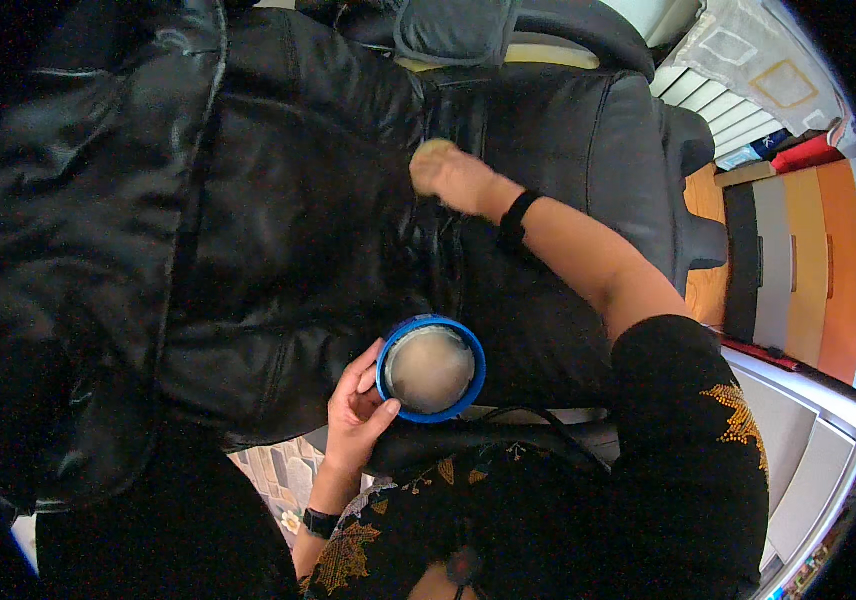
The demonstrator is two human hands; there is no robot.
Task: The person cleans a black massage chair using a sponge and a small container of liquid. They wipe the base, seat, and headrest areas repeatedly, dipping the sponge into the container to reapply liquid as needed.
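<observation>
My left hand (pixel 360 412) holds a round blue-rimmed tub (pixel 479 375) by its left side, with the thumb at the rim. Pale, greyish-beige contents show inside the tub. Further up, my right hand (pixel 458 180) is closed around a small yellowish pad or sponge (pixel 435 146), somewhat blurred, at the black leather surface of a large armchair or recliner (pixel 308 195). The hand lies near the seam between the seat and the adjoining cushion. Whether the pad touches the leather I cannot tell.
A black armrest with a hanging dark cloth pouch (pixel 454 30) stands at the top. On the right are a white radiator (pixel 728 112), a patterned grey cloth (pixel 765 60) and a drawer unit with coloured fronts (pixel 807 262). A dark cable (pixel 555 424) lies near my lap.
</observation>
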